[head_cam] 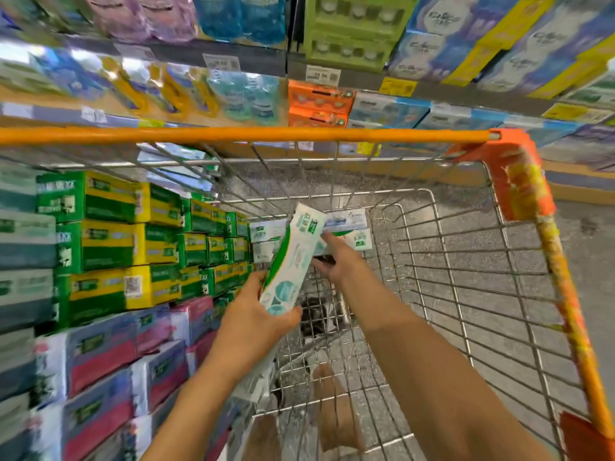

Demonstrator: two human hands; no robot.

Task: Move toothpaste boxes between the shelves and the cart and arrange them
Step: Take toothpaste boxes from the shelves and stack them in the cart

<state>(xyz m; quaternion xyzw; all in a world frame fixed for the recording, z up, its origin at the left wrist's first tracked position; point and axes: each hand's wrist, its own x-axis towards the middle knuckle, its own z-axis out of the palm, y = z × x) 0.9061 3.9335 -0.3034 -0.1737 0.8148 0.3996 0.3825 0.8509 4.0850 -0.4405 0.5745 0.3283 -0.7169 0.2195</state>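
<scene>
Left hand [256, 311] clamped around the lower end of a white-and-green toothpaste box [293, 257], held tilted above the wire cart [466, 294]. Right hand [336, 261] reaching down to more white boxes [346, 227] at the far end of the cart; fingers partly hidden behind the held box, so grip not possible to tell. Green-and-yellow boxes [133, 234] stacked in the cart at left, blurred, print unreadable. Shelves [233, 61] behind, cut off at the top.

Motion blur leaves the print on the toothpaste boxes [293, 257] and shelf tags [322, 75] unreadable.
</scene>
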